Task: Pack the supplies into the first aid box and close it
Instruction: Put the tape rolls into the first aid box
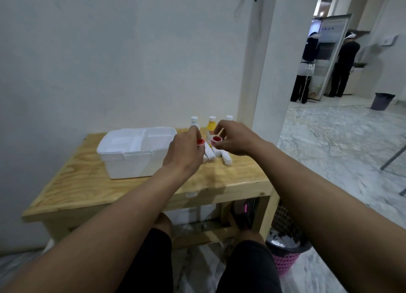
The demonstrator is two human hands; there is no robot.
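A white first aid box (136, 160) stands on the wooden table (87, 182), its lid down. To its right, my left hand (186, 152) holds a small roll with a red core (200, 142). My right hand (232, 138) pinches a second red-cored roll (216, 140) just beside it. Both hands hover above several white bandage rolls (226, 157) lying on the table. Behind them stand three bottles: a white one (194, 121), a yellow one (211, 127) and another white one (229, 117), which is mostly hidden by my right hand.
The table stands against a white wall (109, 61). A pink wastebasket (285, 259) sits on the floor at the table's right leg. My knees are under the table's front edge. Through a doorway at the right, two people stand far off near a grey bin (382, 101).
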